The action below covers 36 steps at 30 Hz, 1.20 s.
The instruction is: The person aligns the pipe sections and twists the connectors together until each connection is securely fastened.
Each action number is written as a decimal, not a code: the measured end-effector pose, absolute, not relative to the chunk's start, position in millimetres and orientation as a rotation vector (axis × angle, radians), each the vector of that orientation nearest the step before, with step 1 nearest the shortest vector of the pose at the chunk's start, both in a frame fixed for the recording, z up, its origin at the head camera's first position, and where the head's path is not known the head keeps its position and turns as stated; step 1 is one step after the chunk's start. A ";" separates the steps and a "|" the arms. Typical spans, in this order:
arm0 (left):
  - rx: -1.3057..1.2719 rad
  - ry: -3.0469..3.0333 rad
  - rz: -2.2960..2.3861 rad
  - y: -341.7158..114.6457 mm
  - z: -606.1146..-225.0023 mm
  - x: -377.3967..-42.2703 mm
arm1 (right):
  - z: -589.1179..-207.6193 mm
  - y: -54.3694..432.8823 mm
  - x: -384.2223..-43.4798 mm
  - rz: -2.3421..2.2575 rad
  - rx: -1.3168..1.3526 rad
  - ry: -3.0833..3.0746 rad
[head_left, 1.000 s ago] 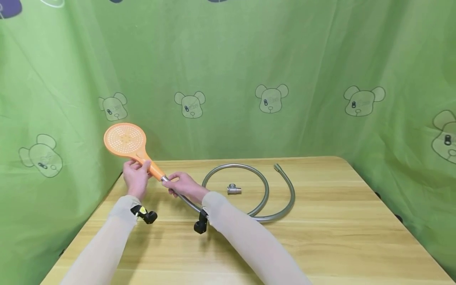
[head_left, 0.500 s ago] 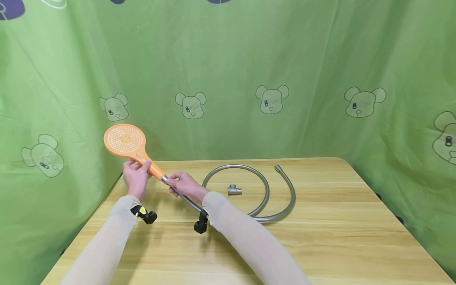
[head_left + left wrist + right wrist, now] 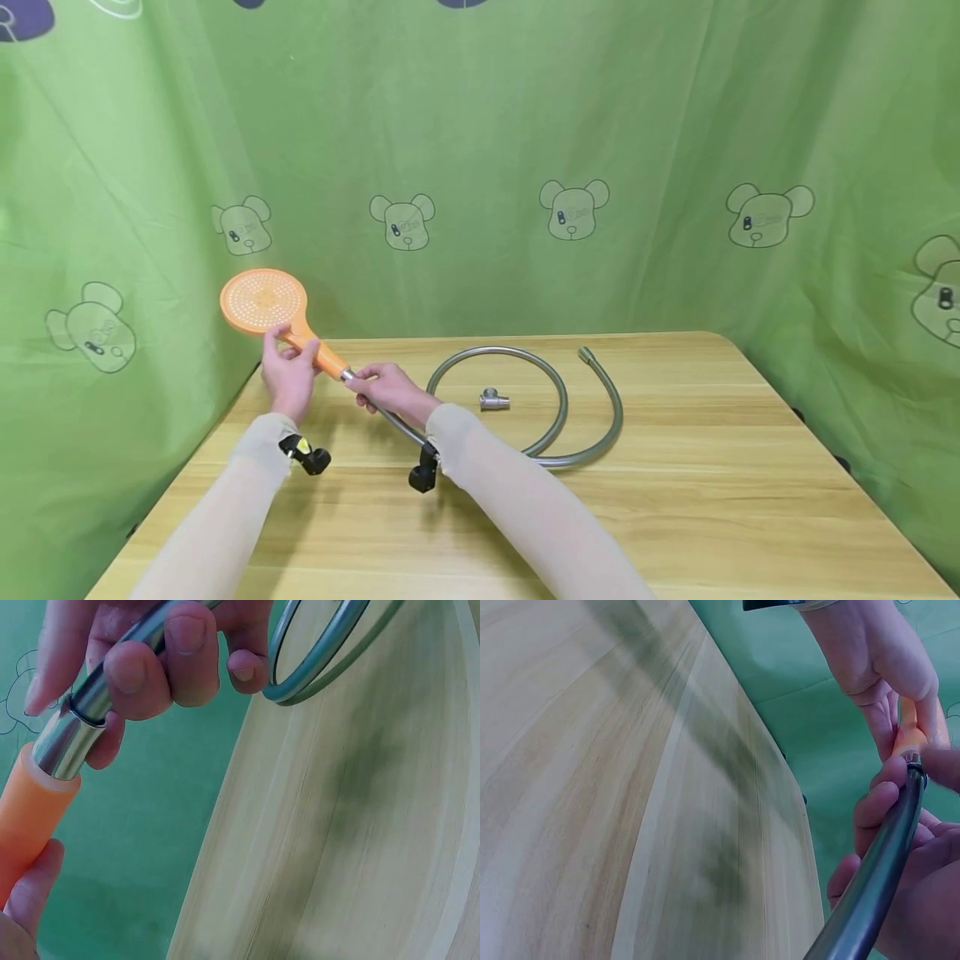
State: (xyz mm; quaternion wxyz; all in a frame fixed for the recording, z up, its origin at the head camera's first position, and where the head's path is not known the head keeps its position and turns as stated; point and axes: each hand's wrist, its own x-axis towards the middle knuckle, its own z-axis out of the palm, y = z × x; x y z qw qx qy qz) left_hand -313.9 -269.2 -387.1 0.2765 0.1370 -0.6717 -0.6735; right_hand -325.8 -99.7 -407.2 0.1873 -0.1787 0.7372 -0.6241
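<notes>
An orange shower head [image 3: 262, 298] with a pale dotted spray face is held tilted above the table's left side. My left hand [image 3: 290, 379] grips its handle, thumb and fingers around the orange part below the face. At the handle's lower end my right hand [image 3: 393, 392] holds the end of a grey metal shower hose [image 3: 561, 400]. In the left wrist view the silver connector [image 3: 69, 742] meets the orange handle, with the right fingers curled around the hose just behind it. The right wrist view shows the hose [image 3: 877, 877] running back across the right palm.
The hose loops over the wooden table [image 3: 675, 500], its free end [image 3: 585, 354] pointing to the back. Inside the loop lies a small silver tee fitting [image 3: 493, 400]. A green curtain [image 3: 480, 125] with bear faces hangs behind and at both sides.
The shower head has dipped slightly. My left hand's index finger has lifted up beside the spray face. My right hand stays at the hose end.
</notes>
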 end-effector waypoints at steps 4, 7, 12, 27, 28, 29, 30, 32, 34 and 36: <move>0.349 -1.813 -1.801 -269.2 -385.7 -313.1 | -408.8 -101.4 -327.4 -1.751 -0.508 2.088; 0.346 -1.808 -1.790 -269.1 -384.4 -312.7 | -408.3 -100.8 -327.7 -1.763 -0.522 2.053; 0.354 -1.805 -1.781 -269.2 -383.2 -312.3 | -405.2 -98.9 -326.5 -1.752 -0.525 2.043; 0.347 -1.823 -1.793 -266.3 -381.2 -311.5 | -400.0 -101.9 -318.7 -1.742 -0.512 2.142; 0.341 -1.821 -1.796 -266.0 -381.2 -311.6 | -399.9 -101.7 -318.6 -1.747 -0.510 2.134; 0.335 -1.821 -1.799 -265.8 -381.0 -311.7 | -399.7 -101.5 -318.5 -1.753 -0.507 2.123; 0.327 -1.819 -1.800 -265.5 -380.8 -311.9 | -399.7 -101.3 -318.6 -1.759 -0.505 2.110; 0.313 -1.814 -1.797 -264.8 -381.1 -312.3 | -400.3 -101.1 -319.2 -1.774 -0.494 2.080; 0.305 -1.813 -1.787 -264.5 -381.2 -312.7 | -401.0 -101.1 -320.2 -1.797 -0.476 2.043; 0.302 -1.811 -1.776 -264.3 -381.5 -313.1 | -402.0 -101.4 -321.7 -1.816 -0.460 2.015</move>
